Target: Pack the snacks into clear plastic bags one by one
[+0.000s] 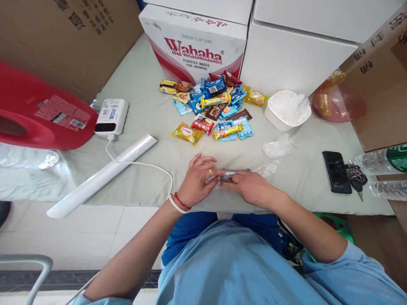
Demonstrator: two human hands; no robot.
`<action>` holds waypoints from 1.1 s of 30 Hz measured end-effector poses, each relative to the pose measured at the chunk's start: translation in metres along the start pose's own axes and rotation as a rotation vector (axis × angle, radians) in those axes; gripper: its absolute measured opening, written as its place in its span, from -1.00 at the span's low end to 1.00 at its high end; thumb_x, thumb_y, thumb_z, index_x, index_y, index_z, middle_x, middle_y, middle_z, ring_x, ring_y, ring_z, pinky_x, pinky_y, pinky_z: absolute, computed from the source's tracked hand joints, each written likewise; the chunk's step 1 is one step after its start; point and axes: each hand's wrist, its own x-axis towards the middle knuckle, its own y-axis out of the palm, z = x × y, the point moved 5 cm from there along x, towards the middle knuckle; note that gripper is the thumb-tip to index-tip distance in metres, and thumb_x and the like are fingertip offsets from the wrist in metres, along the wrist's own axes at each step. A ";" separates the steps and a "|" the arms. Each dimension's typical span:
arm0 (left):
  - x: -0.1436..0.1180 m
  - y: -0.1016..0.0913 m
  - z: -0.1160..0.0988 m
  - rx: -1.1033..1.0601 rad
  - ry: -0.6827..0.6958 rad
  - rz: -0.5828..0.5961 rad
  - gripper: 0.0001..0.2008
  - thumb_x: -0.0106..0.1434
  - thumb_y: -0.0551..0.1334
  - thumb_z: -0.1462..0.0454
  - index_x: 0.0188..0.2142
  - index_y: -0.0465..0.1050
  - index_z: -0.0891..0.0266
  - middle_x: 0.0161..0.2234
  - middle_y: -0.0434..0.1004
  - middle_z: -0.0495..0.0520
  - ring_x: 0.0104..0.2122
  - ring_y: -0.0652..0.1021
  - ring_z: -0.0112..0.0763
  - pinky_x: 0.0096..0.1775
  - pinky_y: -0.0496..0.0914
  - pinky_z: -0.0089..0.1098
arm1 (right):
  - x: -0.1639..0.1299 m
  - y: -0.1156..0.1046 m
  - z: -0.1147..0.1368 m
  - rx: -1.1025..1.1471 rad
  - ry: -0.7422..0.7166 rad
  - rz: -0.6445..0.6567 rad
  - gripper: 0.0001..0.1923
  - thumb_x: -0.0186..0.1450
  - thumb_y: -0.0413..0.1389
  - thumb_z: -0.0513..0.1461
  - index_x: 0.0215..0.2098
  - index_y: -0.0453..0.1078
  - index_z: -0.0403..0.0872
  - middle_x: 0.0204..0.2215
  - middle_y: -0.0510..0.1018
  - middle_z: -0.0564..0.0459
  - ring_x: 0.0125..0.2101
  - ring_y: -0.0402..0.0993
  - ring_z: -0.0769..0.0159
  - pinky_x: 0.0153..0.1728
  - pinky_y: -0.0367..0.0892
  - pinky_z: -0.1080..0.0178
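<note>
My left hand [195,180] and my right hand [251,186] meet near the table's front edge, both gripping a clear plastic bag [229,174] with dark snacks inside. The bag's loose end [267,169] trails to the right on the cloth. A pile of wrapped snacks [216,108] in yellow, blue, red and brown lies farther back. A single yellow packet [187,133] sits at the pile's near left. Another crumpled clear bag [279,147] lies to the right of the pile.
A white bowl lined with plastic [288,110] stands at the right, a Wahaha carton [193,42] behind the pile. A white power bank [112,116] with its cable, a roll of film [101,176] and a red container [38,110] lie left. Phone [336,171], keys [358,180] and bottles [384,159] lie right.
</note>
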 end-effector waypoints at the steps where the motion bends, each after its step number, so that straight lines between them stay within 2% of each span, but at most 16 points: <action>1: -0.006 -0.001 0.002 0.002 0.028 0.014 -0.71 0.30 0.15 0.29 -0.11 0.62 0.00 -0.28 0.65 -0.02 0.11 0.52 -0.21 0.37 0.03 0.07 | 0.000 0.000 -0.001 0.003 0.005 0.000 -0.44 0.50 -0.03 -0.34 0.40 0.27 0.15 -0.14 0.58 -0.07 -0.07 0.45 0.15 -0.19 0.29 0.25; 4: -0.032 -0.005 0.021 0.031 0.007 0.038 -0.78 0.21 0.15 0.31 -0.38 0.59 0.07 -0.36 0.61 -0.01 -0.06 0.56 -0.20 0.20 0.25 -0.01 | 0.000 0.002 -0.003 0.022 0.006 0.010 -0.45 0.49 -0.02 -0.34 0.39 0.30 0.14 -0.19 0.57 -0.05 -0.11 0.44 0.18 -0.20 0.28 0.26; 7: -0.055 -0.010 0.037 0.097 -0.108 0.013 -0.77 0.22 0.13 0.29 -0.52 0.49 0.11 -0.50 0.51 0.01 -0.26 0.53 -0.22 -0.04 0.32 -0.07 | 0.000 0.003 -0.005 0.040 -0.010 0.012 -0.45 0.48 0.01 -0.34 0.38 0.31 0.15 -0.19 0.57 -0.04 -0.12 0.44 0.18 -0.20 0.27 0.26; 9: -0.059 -0.016 0.041 0.081 -0.208 -0.122 -0.68 0.31 0.11 0.23 -0.58 0.38 0.13 -0.56 0.42 0.01 -0.35 0.47 -0.25 -0.14 0.32 -0.13 | 0.000 0.003 -0.005 0.036 -0.011 0.008 -0.45 0.47 0.02 -0.35 0.37 0.33 0.16 -0.20 0.56 -0.05 -0.12 0.44 0.16 -0.22 0.25 0.26; 11: -0.054 -0.022 0.041 0.054 -0.323 -0.327 -0.60 0.39 0.09 0.15 -0.59 0.30 0.13 -0.56 0.36 0.01 -0.38 0.43 -0.27 -0.17 0.34 -0.18 | 0.000 0.002 -0.004 0.025 -0.013 0.006 -0.45 0.45 0.03 -0.36 0.35 0.35 0.15 -0.22 0.55 -0.07 -0.13 0.44 0.13 -0.25 0.24 0.25; 13: -0.040 -0.022 0.039 0.057 -0.411 -0.471 -0.63 0.42 0.09 0.08 -0.49 0.39 0.13 -0.47 0.41 0.04 -0.32 0.44 -0.25 -0.13 0.37 -0.19 | 0.000 0.002 -0.002 0.010 -0.023 0.005 -0.46 0.46 0.02 -0.36 0.34 0.38 0.14 -0.23 0.55 -0.08 -0.14 0.43 0.12 -0.26 0.23 0.23; 14: -0.030 -0.019 0.037 0.068 -0.430 -0.482 -0.68 0.41 0.11 0.06 -0.37 0.47 0.14 -0.38 0.46 0.07 -0.25 0.47 -0.22 -0.08 0.38 -0.17 | 0.000 0.002 -0.001 0.003 -0.027 0.005 -0.47 0.46 0.01 -0.35 0.33 0.39 0.14 -0.23 0.55 -0.09 -0.14 0.43 0.12 -0.26 0.23 0.23; 16: -0.009 -0.006 0.034 0.115 -0.435 -0.413 -0.68 0.36 0.18 0.03 -0.12 0.55 0.19 -0.19 0.52 0.15 -0.11 0.48 -0.14 0.03 0.37 -0.10 | -0.001 0.003 0.000 -0.011 -0.034 0.005 -0.47 0.47 0.00 -0.35 0.33 0.39 0.14 -0.22 0.55 -0.09 -0.14 0.43 0.12 -0.26 0.24 0.22; 18: 0.007 0.009 0.034 0.172 -0.435 -0.278 -0.59 0.29 0.26 0.03 0.01 0.55 0.21 -0.07 0.50 0.22 -0.01 0.46 -0.03 0.09 0.36 -0.01 | -0.001 0.004 0.001 -0.013 -0.033 -0.002 -0.47 0.47 0.00 -0.35 0.33 0.38 0.14 -0.21 0.55 -0.09 -0.13 0.43 0.12 -0.26 0.24 0.22; 21: 0.011 0.027 0.036 0.180 -0.409 -0.077 -0.59 0.18 0.32 0.13 0.01 0.57 0.21 0.00 0.47 0.23 0.02 0.45 0.02 0.10 0.38 0.03 | -0.002 0.005 0.000 0.004 -0.026 -0.015 -0.48 0.47 0.00 -0.34 0.33 0.39 0.13 -0.19 0.56 -0.08 -0.12 0.42 0.12 -0.24 0.26 0.20; 23: 0.004 0.030 0.037 0.142 -0.374 0.002 -0.61 0.12 0.29 0.28 -0.03 0.58 0.19 0.03 0.46 0.20 0.02 0.46 -0.02 0.11 0.40 0.01 | -0.002 0.006 0.000 0.013 -0.031 -0.021 -0.49 0.48 -0.01 -0.34 0.33 0.39 0.13 -0.19 0.56 -0.08 -0.12 0.42 0.12 -0.22 0.26 0.20; 25: -0.006 0.024 0.036 0.081 -0.340 0.001 -0.59 0.10 0.22 0.38 -0.05 0.58 0.18 0.00 0.47 0.17 0.00 0.49 -0.11 0.11 0.42 -0.05 | -0.001 0.006 0.000 0.016 -0.045 -0.027 -0.49 0.48 -0.02 -0.34 0.33 0.39 0.12 -0.19 0.55 -0.08 -0.12 0.42 0.12 -0.22 0.26 0.20; 28: -0.020 0.010 0.028 -0.003 -0.237 -0.071 -0.70 0.22 0.15 0.39 -0.16 0.61 0.13 -0.10 0.50 0.11 -0.06 0.52 -0.22 0.06 0.45 -0.14 | -0.001 0.007 -0.003 0.029 -0.050 -0.038 -0.50 0.49 -0.01 -0.33 0.32 0.40 0.14 -0.20 0.55 -0.07 -0.13 0.42 0.14 -0.22 0.26 0.22; 31: -0.035 -0.001 0.024 0.000 -0.121 -0.097 -0.74 0.28 0.13 0.35 -0.34 0.61 0.09 -0.15 0.55 0.09 -0.10 0.50 -0.23 0.01 0.44 -0.13 | -0.001 0.007 -0.004 0.039 -0.049 -0.045 -0.51 0.49 0.01 -0.32 0.31 0.41 0.15 -0.22 0.55 -0.06 -0.12 0.42 0.14 -0.23 0.26 0.23; 33: -0.044 -0.005 0.028 0.043 -0.110 -0.093 -0.74 0.26 0.13 0.35 -0.41 0.59 0.10 -0.19 0.57 0.09 -0.12 0.48 -0.20 -0.01 0.42 -0.10 | -0.001 0.006 -0.004 0.044 -0.051 -0.045 -0.52 0.49 0.01 -0.32 0.30 0.42 0.15 -0.23 0.55 -0.05 -0.12 0.42 0.15 -0.23 0.25 0.24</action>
